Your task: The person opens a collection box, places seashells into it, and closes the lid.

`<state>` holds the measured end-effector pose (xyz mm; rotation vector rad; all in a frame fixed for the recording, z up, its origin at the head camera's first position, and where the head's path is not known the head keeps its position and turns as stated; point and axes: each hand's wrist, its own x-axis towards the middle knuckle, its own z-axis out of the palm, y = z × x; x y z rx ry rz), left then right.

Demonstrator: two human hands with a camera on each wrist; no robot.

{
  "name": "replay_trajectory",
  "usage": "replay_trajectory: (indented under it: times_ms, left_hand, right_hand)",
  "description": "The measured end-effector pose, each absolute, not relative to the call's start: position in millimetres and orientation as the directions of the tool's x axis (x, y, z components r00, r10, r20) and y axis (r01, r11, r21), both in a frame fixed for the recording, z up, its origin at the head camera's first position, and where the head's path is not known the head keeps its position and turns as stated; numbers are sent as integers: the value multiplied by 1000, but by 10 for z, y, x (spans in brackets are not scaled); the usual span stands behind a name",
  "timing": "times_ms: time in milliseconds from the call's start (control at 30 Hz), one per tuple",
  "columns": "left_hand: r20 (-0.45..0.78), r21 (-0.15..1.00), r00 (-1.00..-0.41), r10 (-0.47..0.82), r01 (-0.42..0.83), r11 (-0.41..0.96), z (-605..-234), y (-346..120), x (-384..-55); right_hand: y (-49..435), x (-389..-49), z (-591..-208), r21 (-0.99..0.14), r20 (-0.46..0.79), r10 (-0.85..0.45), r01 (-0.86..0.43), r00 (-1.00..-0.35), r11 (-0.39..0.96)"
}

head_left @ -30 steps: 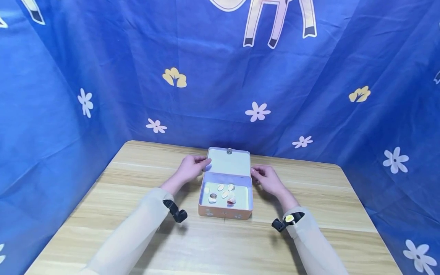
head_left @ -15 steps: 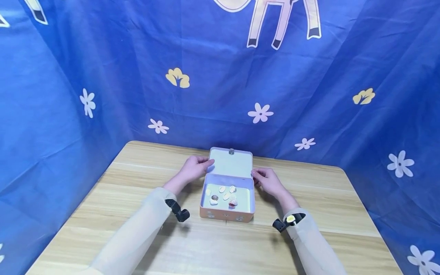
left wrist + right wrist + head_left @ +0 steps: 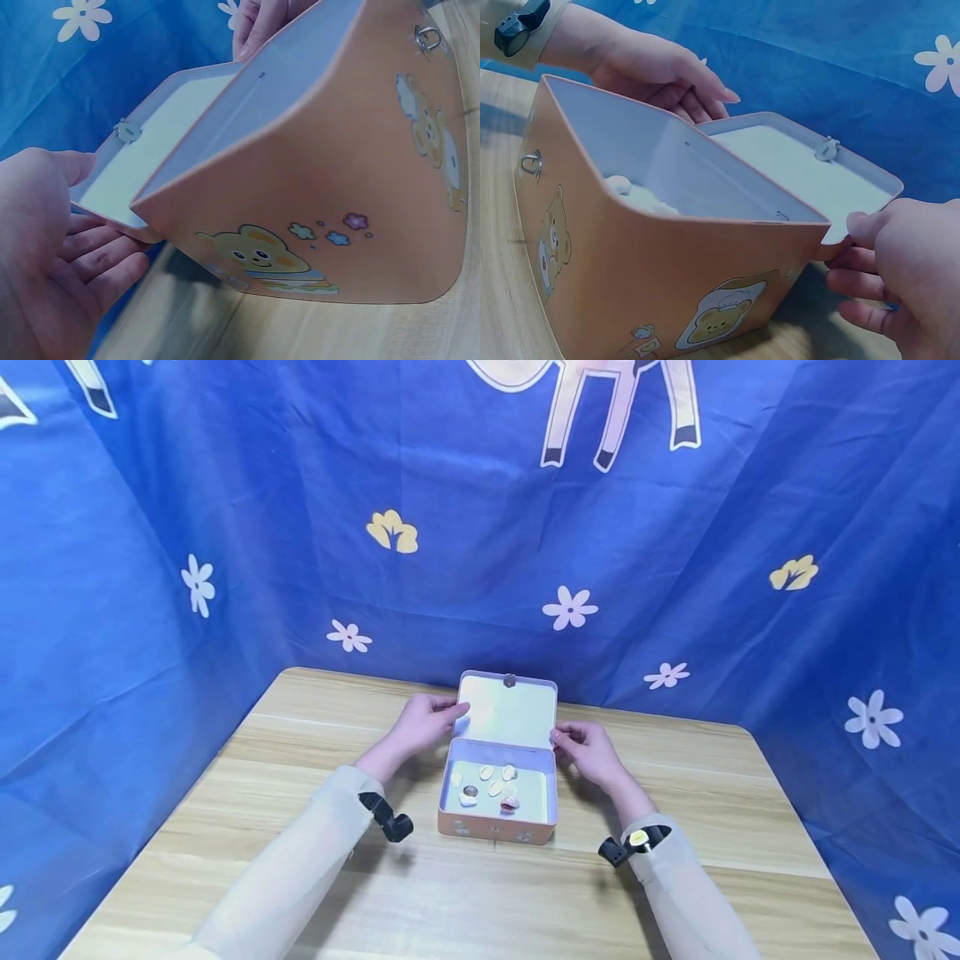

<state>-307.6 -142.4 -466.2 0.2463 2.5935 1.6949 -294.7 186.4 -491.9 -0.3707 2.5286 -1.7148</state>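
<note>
An orange tin box [image 3: 495,830] with bear pictures stands on the table, its hinged lid [image 3: 507,710] tilted back behind it, pale inside face showing. Several seashells [image 3: 509,803] lie on the box floor. My left hand [image 3: 423,725] holds the lid's left edge, thumb over the inner side and fingers beneath, as the left wrist view shows. On the opposite edge, my right hand [image 3: 588,750] pinches the lid near the hinge, thumb on top and the other fingers curled below. A metal clasp [image 3: 826,148] sits at the lid's far edge.
The wooden table [image 3: 315,877] ends at a blue curtain [image 3: 465,577] close behind the lid. A small metal loop [image 3: 427,37] sticks out from the box front. Black cameras are strapped to both wrists.
The lid has tipped up a little, its far edge rising from the table, with both hands staying at its sides. The shells keep their places in the box.
</note>
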Motion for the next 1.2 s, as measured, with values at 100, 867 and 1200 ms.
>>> replay_trajectory:
  times_ms: [100,867,1200]
  left_hand:
    - [84,908,-984,155,140,396,-4627,-1434,-3069]
    - [145,889,-973,178,207,410,-4367,-1482,-2801]
    - [161,905,-973,168,214,368,-4365,-1456,-2723]
  right_hand:
    - [1869,-2942,-4900,-915,87,-211,-162,-974,370]
    - [1905,-2850,-4721,-891,166,-279,-264,-946,368]
    - [1929,-2802,-4674,-857,199,-274,-303,-941,416]
